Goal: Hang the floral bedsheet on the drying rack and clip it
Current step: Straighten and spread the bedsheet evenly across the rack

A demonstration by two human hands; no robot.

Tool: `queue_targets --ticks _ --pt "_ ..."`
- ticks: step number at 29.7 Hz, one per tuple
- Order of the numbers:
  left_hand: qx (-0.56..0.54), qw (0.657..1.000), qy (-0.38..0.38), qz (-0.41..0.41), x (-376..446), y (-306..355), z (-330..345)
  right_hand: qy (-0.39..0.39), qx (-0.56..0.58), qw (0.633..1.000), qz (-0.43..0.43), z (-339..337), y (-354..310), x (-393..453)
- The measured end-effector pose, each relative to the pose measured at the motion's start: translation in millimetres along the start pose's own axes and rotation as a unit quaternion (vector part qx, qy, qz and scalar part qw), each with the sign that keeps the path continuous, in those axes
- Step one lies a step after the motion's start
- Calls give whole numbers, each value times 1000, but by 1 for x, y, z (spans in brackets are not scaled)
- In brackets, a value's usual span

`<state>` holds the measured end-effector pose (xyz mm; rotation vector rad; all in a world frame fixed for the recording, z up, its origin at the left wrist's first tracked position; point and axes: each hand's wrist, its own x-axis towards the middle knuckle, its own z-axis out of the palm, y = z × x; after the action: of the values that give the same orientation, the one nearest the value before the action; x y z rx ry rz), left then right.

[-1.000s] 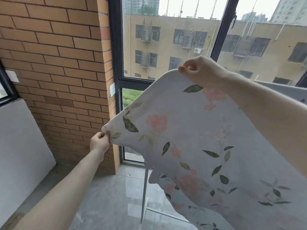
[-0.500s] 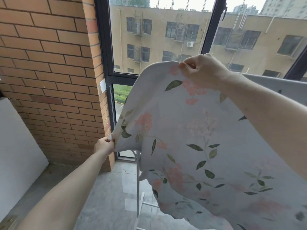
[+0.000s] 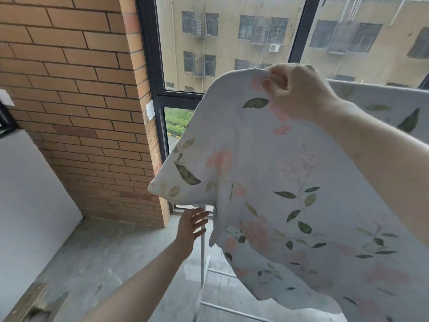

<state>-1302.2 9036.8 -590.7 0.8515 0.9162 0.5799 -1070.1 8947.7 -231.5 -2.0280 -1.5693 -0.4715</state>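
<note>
While the floral bedsheet (image 3: 267, 182) hangs in mid-air across the right half of the view, its top edge is pinched in the right hand (image 3: 299, 94), fingers curled round a bunch of cloth near a pink flower print. Sheet is pale, with green leaves and pink blossoms. It sags down and to the right from that grip, and a loose corner sticks out to the left, free of any hand. Lower folds droop in front of the drying rack (image 3: 203, 252); only a white upright pole and a couple of white crossbars show below the cloth. Cannot tell whether the sheet touches the rack's top bar, since the cloth hides it. More of the same floral cloth shows behind the right forearm at the far right.

Left hand (image 3: 191, 226) is below the loose corner, fingers spread and straight, holding nothing, just in front of the rack pole; whether it touches the pole is unclear. Left forearm reaches up from the bottom edge.

Brick wall (image 3: 76, 108) fills the left side, with a white panel (image 3: 30, 205) leaning low against it. Dark-framed window (image 3: 151, 66) stands behind the sheet; a beige building with an air conditioner unit (image 3: 274, 47) shows through the glass, plus a strip of green hedge lower down. Floor (image 3: 111, 256) is grey tile.
</note>
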Motion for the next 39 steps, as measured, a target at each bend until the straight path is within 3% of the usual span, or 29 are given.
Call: queue_targets --ticks 3,5,6,8,10,13,16,19,23,27,29,35,39 --pt "78 995 -58 39 1 -6 25 113 46 991 -50 17 -5 -27" --pt "200 977 -50 50 17 -10 31 213 122 965 -94 35 -6 -64" --pt "269 961 -26 53 24 -11 31 218 158 960 -82 51 -5 -88" --pt "361 928 21 85 41 -11 29 145 215 966 8 92 -1 -142" --pt "385 911 42 143 42 -10 25 21 268 953 140 137 3 -196" --pt "370 903 85 203 30 -5 10 -144 338 864 344 192 12 -256" --pt "269 931 72 238 15 2 0 -222 367 771 472 235 16 -291" --pt "155 963 37 215 1 18 2 -231 434 659 569 259 9 -301" --pt "15 981 46 188 -13 29 -2 -217 552 540 598 272 0 -297" --pt "24 989 47 138 -34 12 -16 -165 627 396 651 291 -3 -293" --pt "51 990 43 122 -38 0 -19 -141 651 357 655 301 -2 -296" --pt "50 993 66 86 -28 -4 -24 -51 633 405 658 323 -4 -302" --pt "60 994 65 63 -14 -17 -29 -85 521 526 667 321 1 -318"
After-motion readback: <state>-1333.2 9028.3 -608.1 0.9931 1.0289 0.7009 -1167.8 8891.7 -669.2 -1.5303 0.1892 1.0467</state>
